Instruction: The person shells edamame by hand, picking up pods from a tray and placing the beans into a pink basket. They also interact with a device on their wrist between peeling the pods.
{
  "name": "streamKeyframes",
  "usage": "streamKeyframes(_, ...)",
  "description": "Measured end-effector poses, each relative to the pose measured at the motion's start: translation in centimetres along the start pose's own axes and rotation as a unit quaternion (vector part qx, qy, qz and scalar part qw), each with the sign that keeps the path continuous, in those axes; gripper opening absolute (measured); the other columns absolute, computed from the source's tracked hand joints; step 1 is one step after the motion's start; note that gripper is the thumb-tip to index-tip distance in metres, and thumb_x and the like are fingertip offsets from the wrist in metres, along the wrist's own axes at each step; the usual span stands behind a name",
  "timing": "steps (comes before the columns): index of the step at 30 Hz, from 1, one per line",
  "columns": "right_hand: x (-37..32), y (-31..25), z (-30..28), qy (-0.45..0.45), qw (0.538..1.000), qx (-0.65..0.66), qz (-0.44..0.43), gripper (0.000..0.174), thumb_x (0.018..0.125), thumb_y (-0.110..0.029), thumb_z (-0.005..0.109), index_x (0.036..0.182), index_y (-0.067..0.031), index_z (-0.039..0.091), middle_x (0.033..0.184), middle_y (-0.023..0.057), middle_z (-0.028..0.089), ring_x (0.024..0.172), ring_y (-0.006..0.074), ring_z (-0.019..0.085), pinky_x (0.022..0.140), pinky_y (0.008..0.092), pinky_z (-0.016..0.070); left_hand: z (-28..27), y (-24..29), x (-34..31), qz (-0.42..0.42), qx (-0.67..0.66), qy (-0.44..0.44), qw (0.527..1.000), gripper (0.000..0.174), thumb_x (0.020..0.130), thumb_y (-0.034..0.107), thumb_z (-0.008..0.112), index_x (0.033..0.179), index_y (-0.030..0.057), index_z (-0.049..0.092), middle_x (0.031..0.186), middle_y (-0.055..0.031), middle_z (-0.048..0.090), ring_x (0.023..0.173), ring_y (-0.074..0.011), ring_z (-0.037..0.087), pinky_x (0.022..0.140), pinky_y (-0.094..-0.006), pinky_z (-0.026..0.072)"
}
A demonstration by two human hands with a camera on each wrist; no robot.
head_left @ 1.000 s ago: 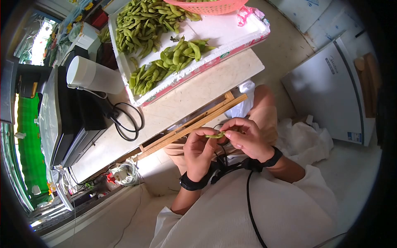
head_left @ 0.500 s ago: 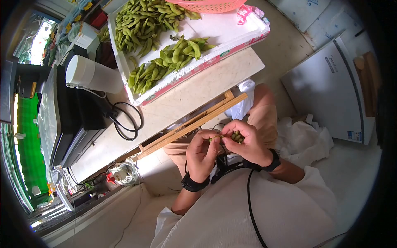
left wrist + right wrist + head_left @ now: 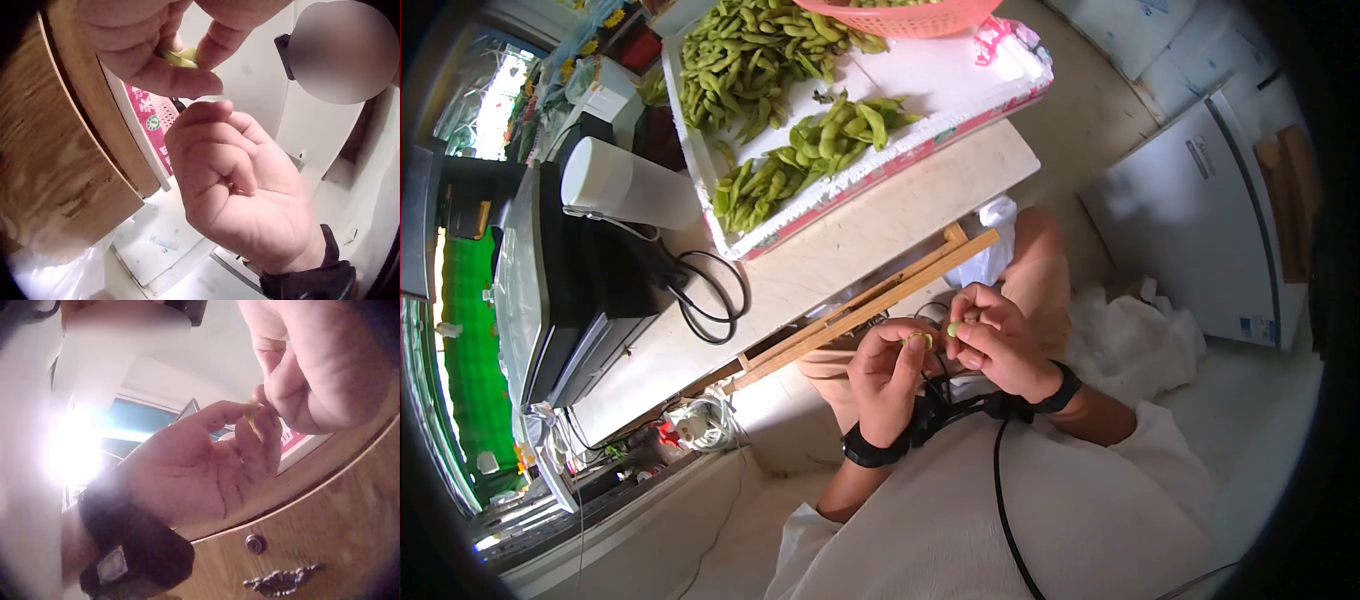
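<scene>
In the head view my left hand (image 3: 880, 385) pinches an edamame pod (image 3: 923, 341) between thumb and forefinger. The pod also shows in the left wrist view as a yellow-green pod (image 3: 182, 58) at the fingertips. Close beside it, my right hand (image 3: 1008, 350) holds a bright green bean (image 3: 953, 328) at the tips of its thumb and forefinger, its other fingers curled in. A small gap separates the two hands above the lap. More edamame pods (image 3: 730, 75) lie heaped in a white foam tray (image 3: 960, 75), with a smaller pile near its front edge.
A pink colander (image 3: 930, 18) sits at the tray's far side. On the table (image 3: 800, 265) stand a white cylindrical container (image 3: 630, 185) and a black cable (image 3: 735, 300). An open wooden drawer (image 3: 880, 300) juts out before the knees. A small fridge (image 3: 1200, 220) stands right.
The hands were together at the pod and have now drawn slightly apart. A green bean now shows at the right fingertips, while the left hand keeps the pod.
</scene>
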State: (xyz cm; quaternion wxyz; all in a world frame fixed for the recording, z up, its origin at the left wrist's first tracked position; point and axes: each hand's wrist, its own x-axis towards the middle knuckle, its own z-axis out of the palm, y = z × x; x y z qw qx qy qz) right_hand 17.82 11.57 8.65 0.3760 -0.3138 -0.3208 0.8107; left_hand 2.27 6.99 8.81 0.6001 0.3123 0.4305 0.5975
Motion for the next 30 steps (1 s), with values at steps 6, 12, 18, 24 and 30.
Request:
streamKeyframes(6,0.8,-1.1,-0.4,-0.046,0.993,0.102,0.033,0.01,0.088,-0.001,0.05,0.096,-0.0061,0.047,0.084,0.0141,0.06,0.052,0.0043,0.038,0.048,0.0173,0.0332,-0.8,4.9,2.4,0.216,0.277,0.093,0.932,0.009,0.081,-0.003,0.063,0.089,0.001,0.061,0.097,-0.0091,0.055,0.095,-0.0199,0.052,0.086,-0.0298,0.0407)
streamKeyframes(12,0.5,-1.7,-0.3,-0.039,0.991,0.11,0.06,0.012,0.09,-0.004,0.045,0.098,-0.0043,0.054,0.077,0.0072,0.054,0.054,0.0053,0.036,0.049,0.0165,0.031,-1.5,11.3,7.2,0.321,0.523,0.184,0.768,0.01,0.078,0.004,0.069,0.085,0.0012,0.063,0.086,-0.0092,0.057,0.081,-0.0231,0.053,0.075,-0.0325,0.0417)
streamKeyframes(18,0.2,-1.3,-1.2,-0.025,0.982,0.163,0.087,0.015,0.093,-0.013,0.044,0.09,-0.0047,0.056,0.074,0.0052,0.051,0.054,0.0064,0.036,0.047,0.0168,0.0301,-1.0,11.7,11.8,0.294,0.525,0.19,0.776,0.012,0.082,0.013,0.065,0.088,0.0029,0.062,0.09,-0.0108,0.061,0.085,-0.0276,0.056,0.077,-0.0357,0.041)
streamKeyframes(24,0.0,-2.9,-1.8,0.02,0.985,0.138,0.097,0.016,0.095,-0.019,0.047,0.099,-0.0061,0.056,0.073,0.0039,0.051,0.05,0.0049,0.034,0.044,0.016,0.0281,-1.6,11.5,12.2,0.356,0.557,0.201,0.723,0.015,0.086,0.013,0.062,0.096,0.003,0.061,0.1,-0.0108,0.061,0.095,-0.0262,0.056,0.082,-0.0352,0.0399)
streamKeyframes(30,1.6,-6.0,-3.7,-0.003,0.99,0.132,0.038,0.018,0.093,-0.016,0.05,0.107,-0.0077,0.055,0.081,0.0053,0.055,0.049,0.0047,0.036,0.043,0.015,0.0288,-3.0,10.1,7.5,0.37,0.515,0.176,0.753,0.015,0.087,0.011,0.061,0.101,0.0061,0.06,0.1,-0.0096,0.062,0.096,-0.0226,0.058,0.078,-0.0305,0.0427)
